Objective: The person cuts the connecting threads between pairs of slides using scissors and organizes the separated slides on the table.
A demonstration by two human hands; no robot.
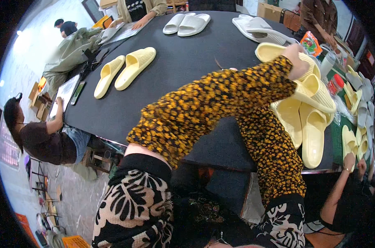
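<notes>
Tho slippers [313,142] nr edge [319,170], tbl [183,56] roomy

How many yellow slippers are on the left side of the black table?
2: one slipper is nearer the phone, and the other slipper is just to its right. None on that side looks hidden.
</notes>
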